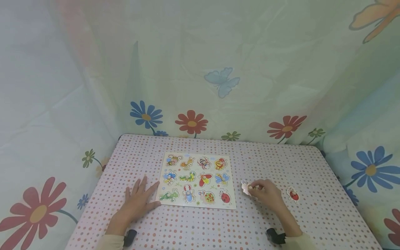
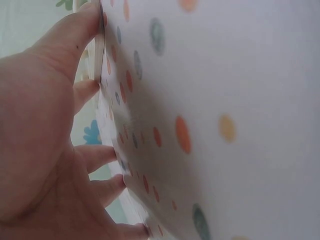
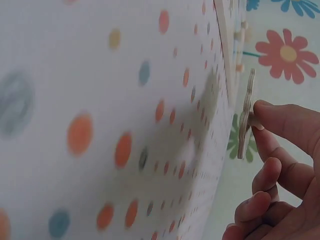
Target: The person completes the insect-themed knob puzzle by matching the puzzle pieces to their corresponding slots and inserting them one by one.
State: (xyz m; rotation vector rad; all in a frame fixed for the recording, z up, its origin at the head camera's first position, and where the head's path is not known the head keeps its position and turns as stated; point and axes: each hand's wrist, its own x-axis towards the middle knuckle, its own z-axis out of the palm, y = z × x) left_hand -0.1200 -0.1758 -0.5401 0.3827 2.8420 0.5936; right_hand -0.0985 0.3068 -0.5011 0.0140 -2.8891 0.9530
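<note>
Pinching a small wooden puzzle piece [image 1: 246,188] by its peg, your right hand [image 1: 265,192] is holding it just off the dotted tablecloth [image 1: 275,163], lower right of centre in the head view, a little right of the puzzle board [image 1: 197,180]. In the right wrist view the piece [image 3: 246,115] is showing edge-on, thumb & forefinger tips [image 3: 272,117] gripping its knob, other fingers curling loosely below; the picture side isn't visible, so you can't tell which insect it is. Your left hand [image 1: 137,201] is lying flat, fingers spread & straight, grasping nothing, pressing on the cloth at lower left w/ fingertips touching the board's left edge. In the left wrist view the thumb [image 2: 70,35] is resting against the board's rim [image 2: 99,55]. On the board, insect pieces are sitting in three rows of four. A ladybird piece [image 1: 293,195] is lying loose on the cloth right of your right hand, near but apart. Flowered curtain [image 1: 200,69] w/ a blue butterfly print is hanging behind the table, filling the upper frame.
</note>
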